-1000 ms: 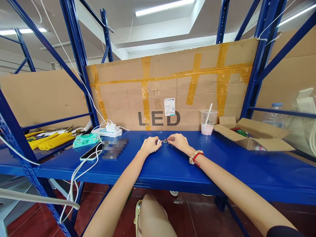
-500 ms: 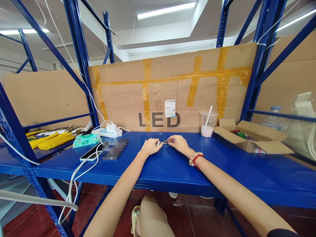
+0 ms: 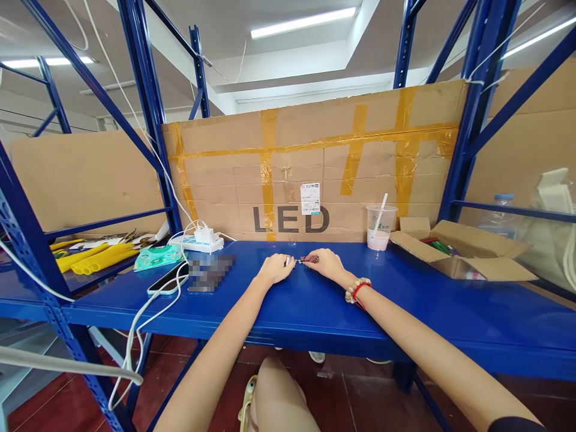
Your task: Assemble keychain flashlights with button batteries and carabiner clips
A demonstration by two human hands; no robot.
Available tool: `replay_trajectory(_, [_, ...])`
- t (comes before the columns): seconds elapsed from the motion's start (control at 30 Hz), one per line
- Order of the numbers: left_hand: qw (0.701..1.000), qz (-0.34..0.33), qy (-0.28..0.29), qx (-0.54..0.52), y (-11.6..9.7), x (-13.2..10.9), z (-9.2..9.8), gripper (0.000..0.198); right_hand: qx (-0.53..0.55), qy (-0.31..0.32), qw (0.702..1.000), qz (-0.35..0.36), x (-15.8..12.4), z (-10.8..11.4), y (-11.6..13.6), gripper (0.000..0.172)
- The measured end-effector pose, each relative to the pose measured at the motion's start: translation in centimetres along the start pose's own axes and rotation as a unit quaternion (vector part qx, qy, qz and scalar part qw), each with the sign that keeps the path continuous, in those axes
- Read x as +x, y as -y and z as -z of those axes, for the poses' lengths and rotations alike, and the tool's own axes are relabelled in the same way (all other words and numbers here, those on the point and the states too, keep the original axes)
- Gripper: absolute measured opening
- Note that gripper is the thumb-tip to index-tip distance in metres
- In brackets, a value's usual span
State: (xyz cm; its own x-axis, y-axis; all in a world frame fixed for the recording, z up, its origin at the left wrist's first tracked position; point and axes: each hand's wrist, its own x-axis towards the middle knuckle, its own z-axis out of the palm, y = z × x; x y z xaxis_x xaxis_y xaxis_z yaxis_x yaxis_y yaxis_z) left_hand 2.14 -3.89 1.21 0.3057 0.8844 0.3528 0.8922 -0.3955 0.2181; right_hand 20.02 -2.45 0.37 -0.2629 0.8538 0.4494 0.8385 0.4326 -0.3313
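Observation:
My left hand (image 3: 274, 270) is closed above the blue shelf, with a bit of silver showing at its fingertips. Close by on the right, my right hand (image 3: 328, 264) pinches thumb against forefinger. Between the two sets of fingertips a small shiny metal piece (image 3: 300, 260) spans the narrow gap, gripped from both sides. It is mostly covered by my fingers and too small to name. A beaded bracelet (image 3: 359, 289) and a red cord circle my right wrist.
On the blue shelf (image 3: 292, 306), a phone (image 3: 167, 281), cables, a wipes pack (image 3: 158, 257) and a power strip (image 3: 202, 241) lie left. A plastic cup with straw (image 3: 380, 228) and an open cardboard box (image 3: 459, 249) stand right. Taped cardboard (image 3: 216, 180) closes the back.
My right fingers have tightened round the metal piece and shifted slightly, so less of it shows between my hands. The left hand has barely moved.

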Motion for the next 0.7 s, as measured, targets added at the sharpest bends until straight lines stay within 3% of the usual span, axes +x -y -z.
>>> replay_trajectory(0.27, [1.000,-0.011,-0.001,-0.007,0.02,0.03,0.10,0.049,-0.012,0.017,1.000,-0.007,0.22,-0.54,-0.42,0.019])
replay_trajectory(0.5, [0.999,-0.021,-0.026,-0.007,0.19,0.16,0.01,0.045,-0.011,0.012,1.000,-0.004,0.25,-0.56,-0.45,0.019])
replay_trajectory(0.7, [0.999,-0.028,-0.018,0.026,0.25,0.40,-0.40,0.053,0.013,0.025,0.999,0.038,0.27,-0.84,-0.47,0.017])
